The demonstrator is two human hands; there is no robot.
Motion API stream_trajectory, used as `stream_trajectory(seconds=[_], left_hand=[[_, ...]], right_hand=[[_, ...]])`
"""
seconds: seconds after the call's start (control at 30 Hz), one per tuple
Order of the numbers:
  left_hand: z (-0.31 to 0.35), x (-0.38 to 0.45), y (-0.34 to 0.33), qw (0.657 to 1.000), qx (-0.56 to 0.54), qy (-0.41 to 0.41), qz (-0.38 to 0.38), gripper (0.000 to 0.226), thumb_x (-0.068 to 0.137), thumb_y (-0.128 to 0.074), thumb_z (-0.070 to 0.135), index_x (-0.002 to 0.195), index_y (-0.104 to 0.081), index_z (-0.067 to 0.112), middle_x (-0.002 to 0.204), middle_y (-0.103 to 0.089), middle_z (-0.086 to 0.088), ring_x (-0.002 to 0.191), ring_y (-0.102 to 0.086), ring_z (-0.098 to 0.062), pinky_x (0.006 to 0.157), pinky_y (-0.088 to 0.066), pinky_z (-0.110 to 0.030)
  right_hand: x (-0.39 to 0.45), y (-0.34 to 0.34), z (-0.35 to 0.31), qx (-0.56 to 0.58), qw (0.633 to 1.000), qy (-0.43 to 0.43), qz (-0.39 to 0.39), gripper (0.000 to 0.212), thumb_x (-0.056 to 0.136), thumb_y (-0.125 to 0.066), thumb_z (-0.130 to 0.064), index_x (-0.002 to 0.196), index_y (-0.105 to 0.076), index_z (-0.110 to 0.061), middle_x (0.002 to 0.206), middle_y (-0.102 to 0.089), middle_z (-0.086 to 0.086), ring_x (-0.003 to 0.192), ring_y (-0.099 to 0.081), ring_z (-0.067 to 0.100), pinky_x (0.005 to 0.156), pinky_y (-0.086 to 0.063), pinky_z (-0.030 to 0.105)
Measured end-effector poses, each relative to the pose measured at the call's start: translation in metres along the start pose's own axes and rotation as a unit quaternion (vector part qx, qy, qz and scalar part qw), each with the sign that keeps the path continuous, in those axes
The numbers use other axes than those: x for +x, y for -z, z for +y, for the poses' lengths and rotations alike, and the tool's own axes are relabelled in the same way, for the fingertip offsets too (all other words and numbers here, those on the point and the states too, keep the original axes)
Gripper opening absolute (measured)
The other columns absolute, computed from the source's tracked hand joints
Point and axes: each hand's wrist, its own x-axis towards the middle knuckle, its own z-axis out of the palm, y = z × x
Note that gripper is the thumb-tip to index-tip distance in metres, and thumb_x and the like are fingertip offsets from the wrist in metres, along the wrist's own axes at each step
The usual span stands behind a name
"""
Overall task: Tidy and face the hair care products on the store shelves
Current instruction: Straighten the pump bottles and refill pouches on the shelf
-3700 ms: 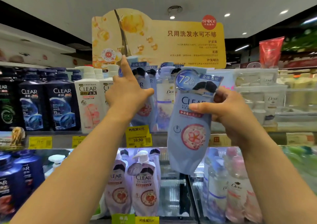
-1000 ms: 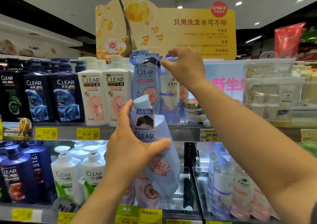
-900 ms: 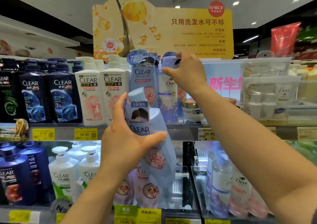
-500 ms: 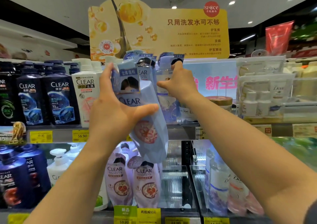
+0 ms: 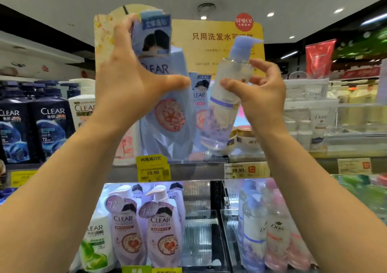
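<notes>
My left hand (image 5: 129, 78) grips a pale blue CLEAR shampoo bottle (image 5: 167, 113) by its upper part, holding it up in front of the top shelf (image 5: 188, 170). My right hand (image 5: 259, 97) grips a clear Dove pump bottle (image 5: 224, 109) with a lilac pump, tilted, lifted off the shelf. A second pale blue CLEAR bottle (image 5: 200, 97) stands on the shelf between the two held bottles, partly hidden.
Dark blue CLEAR bottles (image 5: 52, 126) and a white CLEAR bottle (image 5: 81, 105) line the top shelf at left. Dove jars (image 5: 243, 136) and boxed sets (image 5: 314, 113) sit at right. The lower shelf holds lilac CLEAR bottles (image 5: 144, 231) and Dove pump bottles (image 5: 263, 231). A yellow sign (image 5: 219, 42) stands behind.
My left hand has raised the pale blue CLEAR bottle from below the shelf up to its level. My right hand has taken the Dove pump bottle off the shelf and tilted it.
</notes>
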Motion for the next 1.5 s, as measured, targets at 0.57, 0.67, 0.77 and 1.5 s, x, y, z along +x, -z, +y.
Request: stream_trajectory(seconds=[0.57, 0.67, 0.77, 1.5], left_hand=[[-0.027, 0.011, -0.114, 0.952, 0.275, 0.051, -0.121, 0.115, 0.062, -0.071, 0.073, 0.150, -0.015, 0.025, 0.121, -0.058, -0.022, 0.099, -0.061, -0.044, 0.064, -0.043, -0.043], [-0.032, 0.014, -0.117, 0.948, 0.291, 0.055, -0.115, 0.114, 0.064, -0.068, 0.075, 0.149, -0.012, 0.023, 0.117, -0.059, -0.023, 0.096, -0.062, -0.044, 0.063, -0.045, -0.044], [-0.032, 0.013, -0.119, 0.942, 0.306, 0.060, -0.120, 0.119, 0.067, -0.067, 0.076, 0.152, -0.007, 0.019, 0.114, -0.061, -0.024, 0.098, -0.062, -0.043, 0.061, -0.044, -0.043], [-0.045, -0.028, -0.125, 0.941, 0.319, 0.048, -0.099, 0.127, 0.072, -0.058, 0.081, 0.156, 0.007, 0.012, 0.138, -0.046, -0.022, 0.107, -0.059, -0.042, 0.063, -0.037, -0.044]], right_hand=[[-0.035, 0.093, -0.015, -0.020, 0.988, -0.077, -0.136, 0.065, 0.062, -0.087, -0.009, 0.121, -0.059, -0.015, 0.084, -0.070, 0.006, 0.054, -0.065, 0.002, 0.045, -0.044, 0.011], [-0.032, 0.098, -0.012, -0.013, 0.986, -0.089, -0.139, 0.061, 0.067, -0.086, -0.004, 0.121, -0.058, -0.013, 0.081, -0.070, 0.003, 0.052, -0.065, 0.002, 0.043, -0.044, 0.012], [-0.032, 0.099, -0.007, -0.019, 0.985, -0.101, -0.137, 0.060, 0.068, -0.088, -0.007, 0.119, -0.059, -0.017, 0.081, -0.070, 0.005, 0.053, -0.065, 0.004, 0.043, -0.044, 0.013], [-0.061, 0.079, 0.041, -0.043, 0.972, -0.171, -0.156, 0.061, 0.062, -0.094, -0.012, 0.113, -0.063, -0.022, 0.099, -0.072, 0.007, 0.078, -0.075, 0.017, 0.062, -0.059, 0.024]])
